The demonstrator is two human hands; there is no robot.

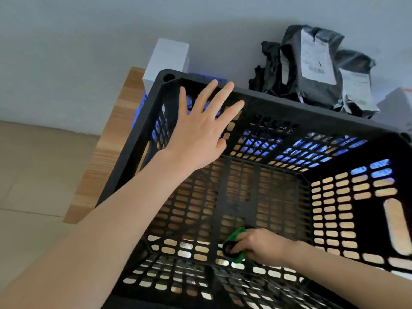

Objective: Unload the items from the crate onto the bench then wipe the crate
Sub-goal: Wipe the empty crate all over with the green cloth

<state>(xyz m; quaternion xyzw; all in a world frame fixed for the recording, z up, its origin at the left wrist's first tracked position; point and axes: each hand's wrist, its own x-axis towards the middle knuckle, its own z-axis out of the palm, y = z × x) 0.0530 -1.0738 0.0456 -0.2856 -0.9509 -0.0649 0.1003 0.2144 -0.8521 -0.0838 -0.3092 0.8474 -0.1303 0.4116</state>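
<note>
A black perforated plastic crate [289,108] stands on the wooden bench [124,121], and nothing but a cloth and my hand is inside it. My left hand [200,130] hovers with straight, spread fingers over the crate's far left corner, near its rim. Down at the crate's floor by the near wall, my right hand [260,246] grips a bunched green cloth [236,236]; a dark patch shows at my fingertips.
Behind the crate, against the grey wall, lie black plastic mailer bags [312,63] with white labels. A white box [167,61] stands at the back left, with something blue [139,110] beside it. A white-and-red object [399,103] sits at the far right. Beige floor lies left of the bench.
</note>
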